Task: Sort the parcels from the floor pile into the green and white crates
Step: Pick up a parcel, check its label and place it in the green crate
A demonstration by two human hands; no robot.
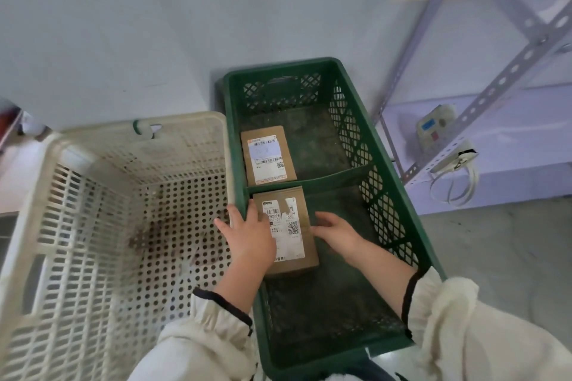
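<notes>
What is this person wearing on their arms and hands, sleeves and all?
Both arms are in cream, fluffy fleece-like sleeves: the left sleeve and the right sleeve each end in a gathered cuff edged with a dark band. The left hand and right hand are bare: no gloves, and no ring or watch shows.
</notes>
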